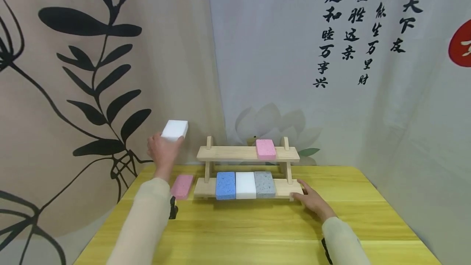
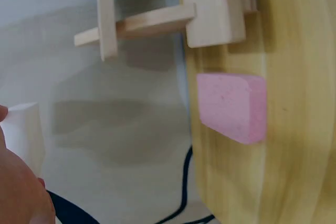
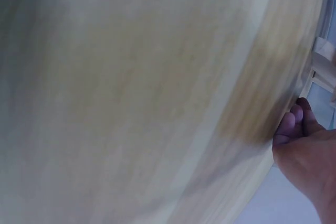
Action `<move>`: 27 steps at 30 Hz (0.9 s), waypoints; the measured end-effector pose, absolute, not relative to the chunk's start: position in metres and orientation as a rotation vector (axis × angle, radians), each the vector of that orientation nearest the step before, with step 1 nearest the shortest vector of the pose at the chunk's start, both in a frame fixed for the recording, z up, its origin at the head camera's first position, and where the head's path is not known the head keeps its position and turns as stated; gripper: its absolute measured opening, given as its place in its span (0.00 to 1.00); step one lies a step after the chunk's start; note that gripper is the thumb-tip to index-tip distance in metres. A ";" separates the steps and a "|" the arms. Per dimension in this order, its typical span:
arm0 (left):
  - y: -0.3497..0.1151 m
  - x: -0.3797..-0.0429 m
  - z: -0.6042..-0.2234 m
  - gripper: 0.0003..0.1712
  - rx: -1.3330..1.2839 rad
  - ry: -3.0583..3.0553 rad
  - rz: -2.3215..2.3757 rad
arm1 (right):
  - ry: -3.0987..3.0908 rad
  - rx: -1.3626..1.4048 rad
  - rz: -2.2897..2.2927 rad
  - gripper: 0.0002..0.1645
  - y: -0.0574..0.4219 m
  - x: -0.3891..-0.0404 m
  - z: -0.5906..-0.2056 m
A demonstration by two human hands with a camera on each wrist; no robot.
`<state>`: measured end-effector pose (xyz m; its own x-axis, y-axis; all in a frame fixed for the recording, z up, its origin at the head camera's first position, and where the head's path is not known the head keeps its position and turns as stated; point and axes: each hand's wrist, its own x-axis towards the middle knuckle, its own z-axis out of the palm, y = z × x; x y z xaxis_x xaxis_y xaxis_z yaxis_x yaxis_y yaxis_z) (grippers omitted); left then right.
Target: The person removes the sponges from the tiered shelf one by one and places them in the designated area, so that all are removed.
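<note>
My left hand (image 1: 164, 151) pinches a white sponge (image 1: 175, 130) in the air, left of a two-tier wooden shelf (image 1: 226, 153). The left wrist view shows only part of that hand and of the white sponge (image 2: 25, 135). With its thumb in front and fingers behind, my right hand (image 1: 313, 202) grips the lower board's right end. On the lower board a blue sponge (image 1: 225, 186), a second white sponge (image 1: 245, 186) and a grey sponge (image 1: 265, 185) lie side by side. A pink sponge (image 1: 265, 149) sits toward the right of the upper board.
Another pink sponge (image 1: 182, 187) lies on the wooden table (image 1: 250, 232), just left of the shelf. Behind the table hangs a cloth backdrop (image 1: 265, 64) with printed leaves and black writing.
</note>
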<state>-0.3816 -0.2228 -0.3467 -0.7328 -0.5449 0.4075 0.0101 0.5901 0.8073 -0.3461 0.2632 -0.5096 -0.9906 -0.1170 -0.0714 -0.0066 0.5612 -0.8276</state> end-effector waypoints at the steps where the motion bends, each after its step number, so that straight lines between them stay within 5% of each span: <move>1: -0.226 -0.380 -0.349 0.44 0.426 -2.176 -1.108 | 2.665 -0.113 -1.418 0.54 0.263 -0.346 -0.509; 27: -0.279 -0.364 -0.416 0.45 0.483 -2.270 -1.124 | 2.623 -0.078 -1.452 0.53 0.259 -0.342 -0.502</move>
<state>-0.3636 -0.2786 -0.4156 -0.7811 -0.5370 0.3187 -0.0719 0.5843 0.8083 -0.3423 0.2592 -0.5017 -0.9885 -0.1141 -0.0994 0.0236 0.5325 -0.8461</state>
